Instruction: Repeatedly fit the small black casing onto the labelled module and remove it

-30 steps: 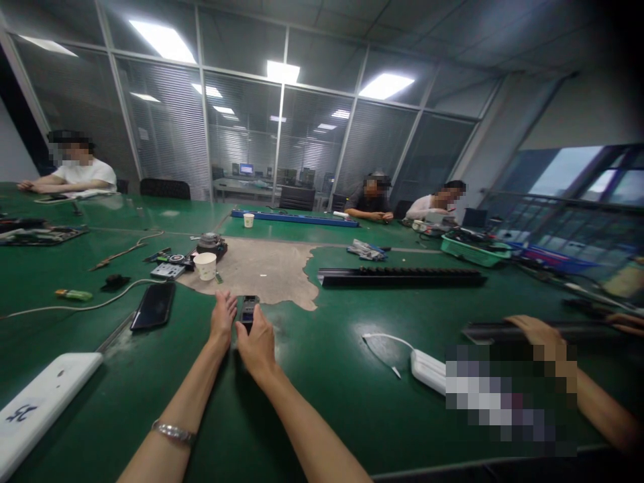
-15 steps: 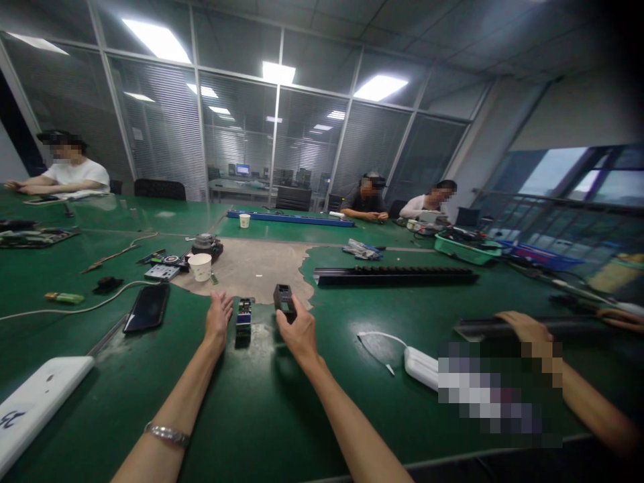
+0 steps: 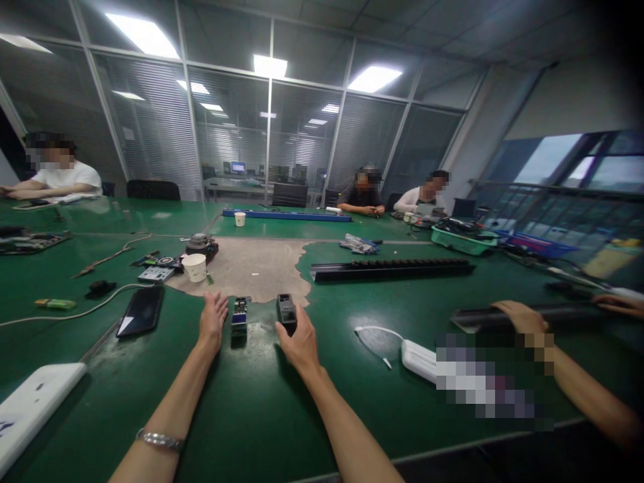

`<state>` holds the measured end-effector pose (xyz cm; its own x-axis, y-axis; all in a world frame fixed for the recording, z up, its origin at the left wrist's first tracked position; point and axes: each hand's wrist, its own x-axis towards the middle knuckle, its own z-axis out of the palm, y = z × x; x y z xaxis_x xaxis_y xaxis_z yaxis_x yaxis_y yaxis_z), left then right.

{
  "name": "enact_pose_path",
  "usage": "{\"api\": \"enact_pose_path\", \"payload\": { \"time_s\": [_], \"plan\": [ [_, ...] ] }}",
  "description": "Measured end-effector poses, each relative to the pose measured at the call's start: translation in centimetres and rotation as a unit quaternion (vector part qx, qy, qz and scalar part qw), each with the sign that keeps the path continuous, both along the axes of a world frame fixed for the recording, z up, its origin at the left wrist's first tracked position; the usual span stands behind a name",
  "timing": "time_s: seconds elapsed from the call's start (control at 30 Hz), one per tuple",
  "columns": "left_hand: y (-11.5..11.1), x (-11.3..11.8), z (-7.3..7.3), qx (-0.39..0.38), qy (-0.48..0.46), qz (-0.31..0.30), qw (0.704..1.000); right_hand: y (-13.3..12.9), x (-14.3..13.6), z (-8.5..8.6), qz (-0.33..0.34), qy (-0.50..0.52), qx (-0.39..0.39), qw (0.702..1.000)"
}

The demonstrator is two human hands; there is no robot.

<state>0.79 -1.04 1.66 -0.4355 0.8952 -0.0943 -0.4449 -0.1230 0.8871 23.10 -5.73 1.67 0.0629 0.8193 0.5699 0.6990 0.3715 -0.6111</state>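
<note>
Casing (image 3: 286,307) sits in right hand (image 3: 300,340), module (image 3: 240,320) beside left hand (image 3: 212,325).

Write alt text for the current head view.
A person's right hand holds a small black casing at a green table; an electronic module sits between it and the open left hand. A dark phone lies farther left.

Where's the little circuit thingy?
In the head view, left of centre, the circuit thingy sits between the left hand and the black case in the right hand.
</note>
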Motion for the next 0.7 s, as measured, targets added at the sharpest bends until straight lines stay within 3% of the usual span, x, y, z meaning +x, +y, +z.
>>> {"api": "enact_pose_path", "payload": {
  "time_s": [0.2,0.33,0.53,0.7],
  "plan": [
    [-0.1,0.0,0.1,-0.002,-0.002,0.004,1.0,-0.3,0.3,0.5,0.015,0.019,-0.016,1.0],
    [-0.1,0.0,0.2,0.0,-0.003,0.005,1.0,-0.8,-0.4,2.0,0.013,0.04,-0.035,0.999],
    [0.0,-0.1,0.1,0.002,-0.006,0.009,1.0,-1.3,-4.8,5.4,0.062,0.083,0.004,0.995],
    [0.0,-0.3,-0.1,0.003,-0.01,0.009,1.0,-1.3,-8.5,5.7,0.067,0.057,0.006,0.996]
  ]
}}
